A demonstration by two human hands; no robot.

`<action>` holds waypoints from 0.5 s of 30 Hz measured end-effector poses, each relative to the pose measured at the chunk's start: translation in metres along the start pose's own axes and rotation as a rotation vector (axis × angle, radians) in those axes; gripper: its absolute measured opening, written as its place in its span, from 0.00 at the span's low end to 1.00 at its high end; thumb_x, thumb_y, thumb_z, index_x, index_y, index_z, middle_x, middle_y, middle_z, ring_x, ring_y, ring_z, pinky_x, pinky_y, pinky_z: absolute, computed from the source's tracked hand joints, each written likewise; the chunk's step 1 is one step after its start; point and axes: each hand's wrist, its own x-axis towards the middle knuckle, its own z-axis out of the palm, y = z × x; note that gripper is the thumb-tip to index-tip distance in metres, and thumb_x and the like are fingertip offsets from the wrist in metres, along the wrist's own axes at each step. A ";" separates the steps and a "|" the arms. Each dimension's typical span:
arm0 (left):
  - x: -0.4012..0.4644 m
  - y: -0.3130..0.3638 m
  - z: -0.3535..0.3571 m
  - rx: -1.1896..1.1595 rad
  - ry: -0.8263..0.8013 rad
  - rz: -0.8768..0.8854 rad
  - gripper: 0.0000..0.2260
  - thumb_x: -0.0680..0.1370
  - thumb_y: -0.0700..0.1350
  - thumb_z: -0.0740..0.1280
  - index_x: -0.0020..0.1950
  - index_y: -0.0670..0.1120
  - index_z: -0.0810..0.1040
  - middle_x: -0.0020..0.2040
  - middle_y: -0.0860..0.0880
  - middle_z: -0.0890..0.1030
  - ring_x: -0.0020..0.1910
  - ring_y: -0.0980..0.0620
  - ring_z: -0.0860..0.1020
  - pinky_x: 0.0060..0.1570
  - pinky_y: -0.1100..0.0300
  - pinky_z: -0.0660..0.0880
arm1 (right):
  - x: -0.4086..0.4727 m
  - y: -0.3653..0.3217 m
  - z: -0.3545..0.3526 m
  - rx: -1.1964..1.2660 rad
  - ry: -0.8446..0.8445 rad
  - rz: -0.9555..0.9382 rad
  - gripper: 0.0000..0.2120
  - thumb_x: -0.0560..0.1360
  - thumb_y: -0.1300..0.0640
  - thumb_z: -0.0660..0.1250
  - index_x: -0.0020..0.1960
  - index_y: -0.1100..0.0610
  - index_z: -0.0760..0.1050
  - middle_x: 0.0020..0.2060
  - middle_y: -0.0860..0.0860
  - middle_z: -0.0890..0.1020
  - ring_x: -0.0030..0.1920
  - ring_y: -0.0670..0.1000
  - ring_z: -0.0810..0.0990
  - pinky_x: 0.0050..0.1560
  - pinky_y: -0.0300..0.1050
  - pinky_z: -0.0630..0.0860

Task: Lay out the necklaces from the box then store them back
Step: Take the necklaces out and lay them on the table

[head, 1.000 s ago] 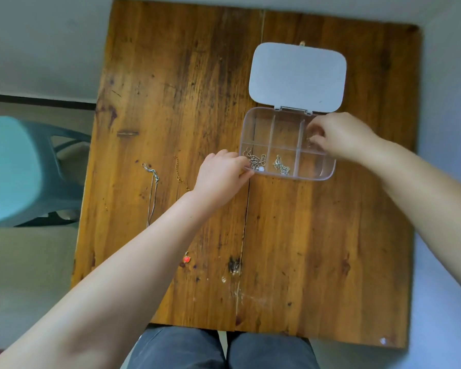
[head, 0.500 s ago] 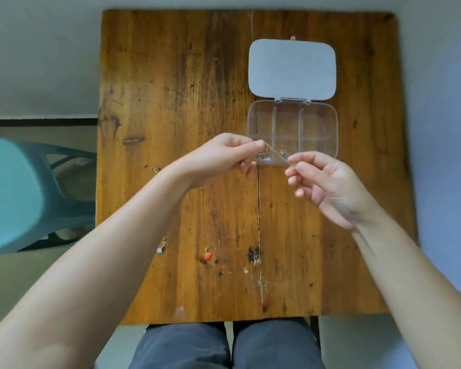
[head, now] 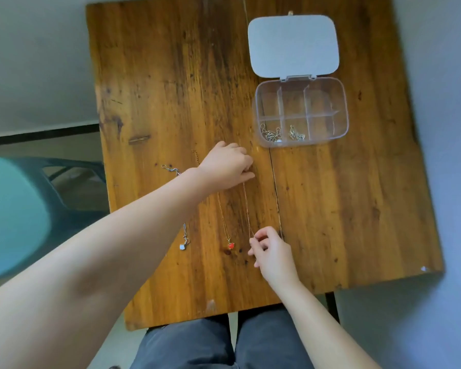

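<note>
- Necklaces: three lie left of the box [head: 301, 113] on the bench [head: 357, 209]; two more sit in its near compartments.
- Your left hand [head: 226, 166] and right hand [head: 272, 251] pinch the third chain [head: 246, 209] taut.
- Bench right of the chain lies bare.

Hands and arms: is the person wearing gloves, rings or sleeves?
No. The left hand and right hand are bare: no gloves, and no rings or watch that I can see. Both forearms are uncovered, with no sleeves in view.
</note>
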 end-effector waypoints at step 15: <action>0.021 0.039 -0.001 -0.188 0.362 -0.312 0.14 0.77 0.46 0.65 0.62 0.43 0.72 0.51 0.43 0.76 0.50 0.43 0.74 0.44 0.51 0.71 | 0.150 -0.126 -0.137 -0.917 -0.041 -0.623 0.16 0.77 0.63 0.56 0.60 0.54 0.75 0.56 0.54 0.78 0.54 0.59 0.78 0.46 0.51 0.75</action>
